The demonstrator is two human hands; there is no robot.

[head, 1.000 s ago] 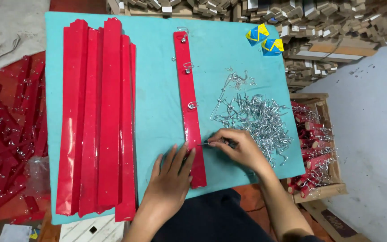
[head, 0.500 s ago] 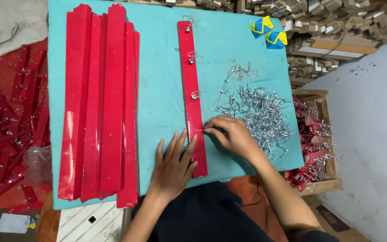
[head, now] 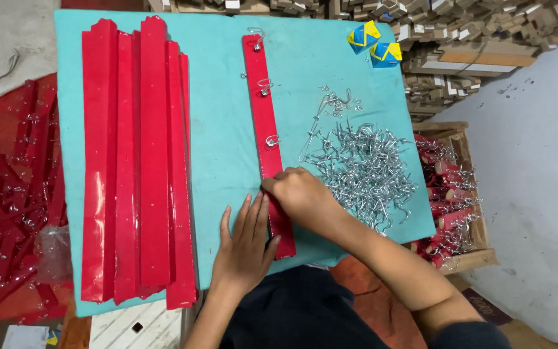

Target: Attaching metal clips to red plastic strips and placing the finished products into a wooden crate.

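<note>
- Right now the left hand lies flat, fingers spread, on the turquoise table cover, its fingertips against the near end of a single red strip; it pins the strip and grasps nothing.
- Right hand sits curled over that same strip, fingers bunched and pressed down on it; whether anything is pinched inside the curl, I cannot tell.
- That strip runs from the far edge of the cover down to the near edge, just left of the hook pile.
- Three metal hooks already sit along the strip, counted from the far end to the middle.
- Heap of loose silver hooks lies right of the strip, too tangled to count.
- Stack of long red strips lies on the left of the cover, roughly six overlapping.
- Two blue-and-yellow small boxes rest at the far right corner.
- Wooden crate at the right holds finished red pieces with hooks.
</note>
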